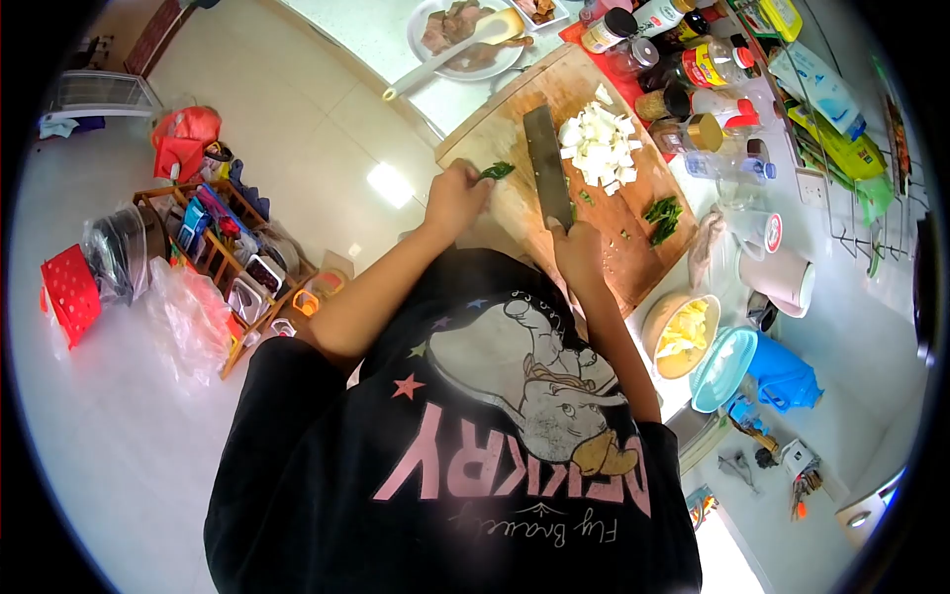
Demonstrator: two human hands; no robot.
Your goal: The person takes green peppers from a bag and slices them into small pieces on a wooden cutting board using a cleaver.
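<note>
My left hand (455, 203) is closed on a dark green vegetable piece (498, 170), pinched over the left edge of the wooden cutting board (633, 259). Whether it is a pepper or a leaf I cannot tell. My right hand (577, 249) grips the handle of a cleaver (545, 158). Its broad blade points away from me, between the green piece and a heap of chopped white pieces (601, 147). Cut green strips (662, 218) lie in a small pile at the board's right side, and a few green scraps are scattered near the blade.
Beyond the board stands a white plate of meat (475, 71) with a pale-handled spatula (445, 61) across it. Bottles and jars (693, 69) crowd the right side. Nearer me are a bowl of yellow pieces (683, 332) and a turquoise basin (723, 368). A wooden rack (228, 277) stands at left.
</note>
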